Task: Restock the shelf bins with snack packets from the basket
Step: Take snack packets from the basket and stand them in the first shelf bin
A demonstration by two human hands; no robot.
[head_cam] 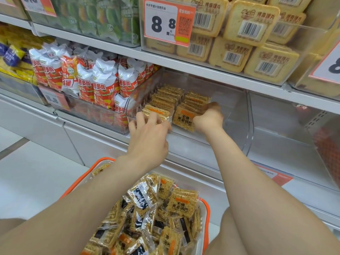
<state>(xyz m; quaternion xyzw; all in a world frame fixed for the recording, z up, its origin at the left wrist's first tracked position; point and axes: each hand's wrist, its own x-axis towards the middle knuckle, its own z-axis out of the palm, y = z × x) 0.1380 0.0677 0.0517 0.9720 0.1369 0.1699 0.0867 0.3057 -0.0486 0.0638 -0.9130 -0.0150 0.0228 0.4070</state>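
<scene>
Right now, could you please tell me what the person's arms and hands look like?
The left arm and right arm are bare to the frame's edge, no sleeves showing. The left hand and right hand wear no gloves; no watch, bracelet or ring is visible.

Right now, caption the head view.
Left hand touches, right hand grips snack packets in the clear bin above a full basket.

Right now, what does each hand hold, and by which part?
The right hand grips the right row of packets by the top edges. The left hand holds nothing; its spread fingers only touch the left row of packets.
</scene>
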